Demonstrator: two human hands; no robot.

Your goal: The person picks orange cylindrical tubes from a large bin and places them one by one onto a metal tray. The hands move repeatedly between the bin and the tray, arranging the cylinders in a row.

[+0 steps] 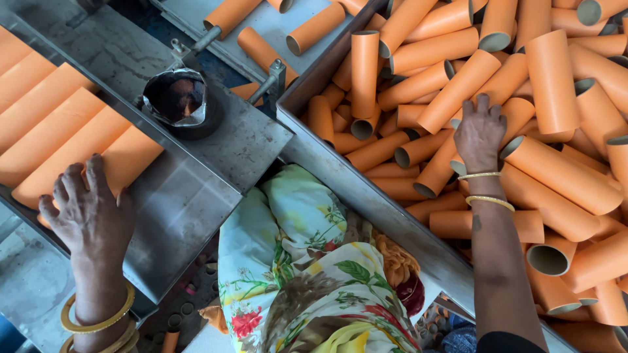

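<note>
Your right hand (479,133) rests spread on loose tubes (458,88) in the bin (366,189); close on one next. Your left hand (88,209), fingers spread, steadies the tray row (59,131) (nothing pinched).

Orange tubes (59,124) lie side by side on a slanted metal tray (196,196)

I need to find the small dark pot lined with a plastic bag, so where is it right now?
In the head view, the dark pot sits upper left of centre on the metal table, just beyond the row of orange tubes that the left hand rests on.
</note>
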